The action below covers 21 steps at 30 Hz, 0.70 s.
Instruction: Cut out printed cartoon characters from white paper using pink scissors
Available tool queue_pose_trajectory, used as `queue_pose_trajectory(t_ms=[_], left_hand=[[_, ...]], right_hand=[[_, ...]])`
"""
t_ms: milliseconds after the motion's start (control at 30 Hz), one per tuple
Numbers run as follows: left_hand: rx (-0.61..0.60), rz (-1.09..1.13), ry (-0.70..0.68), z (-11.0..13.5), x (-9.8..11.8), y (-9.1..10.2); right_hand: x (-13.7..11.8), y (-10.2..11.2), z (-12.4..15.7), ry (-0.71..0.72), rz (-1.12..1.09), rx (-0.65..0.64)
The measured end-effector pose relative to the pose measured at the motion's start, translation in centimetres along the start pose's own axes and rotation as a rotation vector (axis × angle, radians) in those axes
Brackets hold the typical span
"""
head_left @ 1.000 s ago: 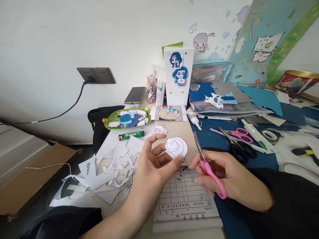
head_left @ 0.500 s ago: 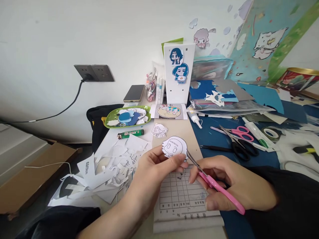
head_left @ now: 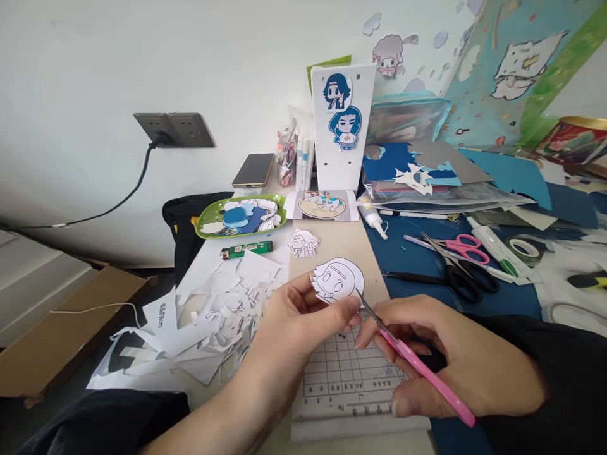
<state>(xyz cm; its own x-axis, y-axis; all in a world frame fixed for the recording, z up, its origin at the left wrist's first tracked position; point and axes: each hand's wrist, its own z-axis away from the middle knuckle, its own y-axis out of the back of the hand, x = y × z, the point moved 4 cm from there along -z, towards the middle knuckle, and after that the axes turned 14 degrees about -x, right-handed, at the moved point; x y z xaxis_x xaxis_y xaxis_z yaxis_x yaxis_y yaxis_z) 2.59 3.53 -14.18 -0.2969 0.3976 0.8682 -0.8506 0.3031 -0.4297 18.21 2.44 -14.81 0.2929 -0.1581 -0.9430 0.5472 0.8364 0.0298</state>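
The pink-handled metal scissors (head_left: 417, 366), gripped in the right hand (head_left: 439, 344), have swung over since a second ago; on my feed their blades meet the white paper head cutout (head_left: 334, 278) pinched in the left hand (head_left: 301, 322). Most outline looks trimmed; the blade-side edge seems left.

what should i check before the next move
1. Left hand pinching the cutout: ok
2. Right hand holding the scissors: ok
3. Blades at the cutout: ok, tips overlap its right edge in view
4. Left thumb well away from the blades: not ok, looks close
5. Blades biting paper: cannot tell
6. Lighter away from the hands: ok
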Motion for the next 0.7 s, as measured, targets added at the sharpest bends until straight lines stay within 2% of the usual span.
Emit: queue_pose_trajectory(t_ms=[333,700], left_hand=[[-0.047,0.001,0.001,0.06,-0.20,-0.24],[-0.087,0.029,-0.008,0.16,-0.99,-0.40]], right_hand=[[0.19,-0.27,0.01,0.021,-0.017,0.052],[0.09,-0.73,-0.02,0.044,0.150,0.180]])
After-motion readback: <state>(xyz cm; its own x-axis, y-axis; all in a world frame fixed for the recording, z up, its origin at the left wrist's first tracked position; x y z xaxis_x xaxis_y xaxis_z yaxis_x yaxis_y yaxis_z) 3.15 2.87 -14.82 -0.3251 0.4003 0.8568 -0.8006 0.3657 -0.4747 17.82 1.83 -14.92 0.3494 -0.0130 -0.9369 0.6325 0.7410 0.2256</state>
